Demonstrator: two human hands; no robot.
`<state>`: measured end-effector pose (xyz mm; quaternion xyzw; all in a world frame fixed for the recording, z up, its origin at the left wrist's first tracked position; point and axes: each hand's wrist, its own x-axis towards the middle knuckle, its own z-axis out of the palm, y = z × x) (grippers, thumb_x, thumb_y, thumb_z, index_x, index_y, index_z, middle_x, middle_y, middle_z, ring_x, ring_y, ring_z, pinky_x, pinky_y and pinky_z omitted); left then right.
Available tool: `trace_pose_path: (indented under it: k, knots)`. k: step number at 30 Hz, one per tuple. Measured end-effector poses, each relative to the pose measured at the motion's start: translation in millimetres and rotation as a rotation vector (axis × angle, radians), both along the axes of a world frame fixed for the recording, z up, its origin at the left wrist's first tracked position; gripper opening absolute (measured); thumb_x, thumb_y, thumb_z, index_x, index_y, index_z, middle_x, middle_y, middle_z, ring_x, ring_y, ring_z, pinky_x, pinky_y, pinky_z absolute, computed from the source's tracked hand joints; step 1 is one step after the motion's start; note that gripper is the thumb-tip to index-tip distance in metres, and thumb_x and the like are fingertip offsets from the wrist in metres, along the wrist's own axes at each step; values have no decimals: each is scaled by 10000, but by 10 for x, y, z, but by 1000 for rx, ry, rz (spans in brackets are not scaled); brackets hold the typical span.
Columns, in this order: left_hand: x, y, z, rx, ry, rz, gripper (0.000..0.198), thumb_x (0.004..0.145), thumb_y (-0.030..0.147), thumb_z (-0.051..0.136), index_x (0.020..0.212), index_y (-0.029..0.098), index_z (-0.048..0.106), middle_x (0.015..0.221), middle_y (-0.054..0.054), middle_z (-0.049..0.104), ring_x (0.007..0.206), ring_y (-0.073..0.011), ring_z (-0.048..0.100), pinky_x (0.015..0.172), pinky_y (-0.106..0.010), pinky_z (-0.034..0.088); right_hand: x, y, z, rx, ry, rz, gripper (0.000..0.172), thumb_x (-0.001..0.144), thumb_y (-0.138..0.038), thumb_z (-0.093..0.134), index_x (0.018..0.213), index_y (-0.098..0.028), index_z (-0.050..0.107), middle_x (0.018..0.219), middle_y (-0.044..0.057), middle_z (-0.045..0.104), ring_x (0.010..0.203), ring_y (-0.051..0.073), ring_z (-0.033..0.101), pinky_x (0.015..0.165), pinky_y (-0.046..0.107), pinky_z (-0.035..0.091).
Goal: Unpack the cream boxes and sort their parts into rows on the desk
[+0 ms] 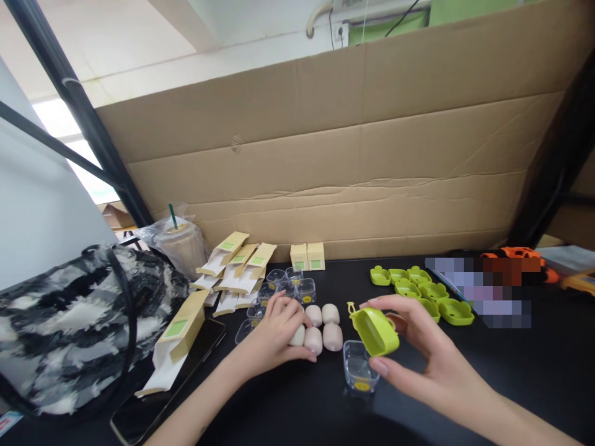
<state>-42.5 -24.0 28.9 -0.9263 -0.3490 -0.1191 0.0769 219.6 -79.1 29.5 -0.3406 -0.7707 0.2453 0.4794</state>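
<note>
My right hand holds a lime-green plastic case between thumb and fingers, tilted with its hollow side showing and a small loop at its upper left. Just beneath it stands a clear plastic box with a yellow sticker. My left hand is curled over a whitish, barrel-shaped piece, its thumb low and fingers above. Beside that hand stand several matching pale pieces, some pinkish. Behind and left of it are several more clear boxes, partly covered by the hand.
Several green cases lie at the right, near a pixelated patch and an orange object. Cream cartons pile up at the back left; two stand upright. A phone, furry bag and bagged drink cup occupy the left.
</note>
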Motion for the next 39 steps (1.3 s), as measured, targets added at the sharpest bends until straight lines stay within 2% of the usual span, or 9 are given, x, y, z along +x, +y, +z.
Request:
trace_pose_path:
  k: [4, 7, 10, 13, 15, 19, 24, 31, 39]
  knots:
    - [25, -1, -26, 11, -6, 25, 480, 725, 581, 639, 971, 179, 547, 949, -72, 576, 965, -269, 501, 981, -575, 304, -1, -8, -8, -12, 8, -3, 458, 823, -228, 614, 1200, -345, 381, 1152, 34, 549, 1039, 200, 604, 799, 254, 553]
    - [6, -19, 17, -53, -53, 38, 589, 621, 614, 709, 980, 184, 530, 947, -58, 585, 943, -268, 497, 973, -573, 294, -1, -1, -2, -24, 9, 2, 470, 821, -220, 618, 1204, -340, 374, 1152, 37, 557, 1029, 199, 611, 799, 255, 552]
    - [-54, -53, 113, -170, -92, 24, 543, 615, 449, 795, 1003, 201, 507, 994, -50, 581, 971, -260, 478, 936, -489, 359, 1, 8, 8, -10, -3, 14, 481, 823, -220, 620, 1212, -340, 364, 1139, 37, 558, 1000, 192, 623, 793, 255, 553]
    - [-118, -87, 192, -251, -116, 14, 355, 718, 204, 710, 1011, 221, 512, 1016, -35, 574, 995, -231, 462, 881, -379, 406, 1, 9, 11, -9, -2, 9, 482, 823, -222, 620, 1212, -344, 363, 1145, 35, 546, 1003, 191, 618, 799, 260, 550]
    - [-141, -100, 209, -252, -109, 13, 304, 742, 137, 631, 1013, 225, 523, 999, -31, 569, 976, -218, 468, 884, -367, 399, 1, 3, 9, -17, 7, 7, 477, 822, -227, 620, 1209, -341, 368, 1152, 37, 540, 1016, 197, 612, 801, 266, 549]
    - [-126, -111, 172, -151, -37, 29, 354, 657, 101, 563, 993, 211, 532, 963, -43, 533, 922, -224, 471, 878, -391, 387, 3, -12, 7, -16, 10, 14, 466, 821, -226, 624, 1203, -324, 374, 1151, 50, 543, 1014, 209, 612, 787, 280, 555]
    - [-82, -119, 128, -78, -19, 16, 318, 649, 164, 589, 959, 206, 534, 974, -51, 509, 941, -239, 457, 904, -420, 379, -11, -30, 19, -38, 21, 23, 467, 821, -209, 622, 1204, -312, 375, 1165, 62, 541, 1021, 221, 612, 807, 302, 557]
    - [-41, -101, 154, -141, -26, -16, 246, 846, 398, 586, 1022, 228, 570, 992, -54, 534, 957, -232, 470, 904, -429, 366, -20, -28, 25, -15, 16, 40, 470, 820, -194, 620, 1205, -318, 380, 1139, 55, 559, 1004, 207, 623, 813, 291, 557]
    - [-14, -31, 56, -136, -11, -2, 401, 774, 457, 666, 1068, 214, 542, 1034, -53, 595, 1011, -249, 509, 950, -457, 303, -59, -47, 16, -41, 97, -21, 441, 779, -203, 645, 1169, -287, 458, 1129, 52, 589, 1004, 215, 628, 793, 286, 557]
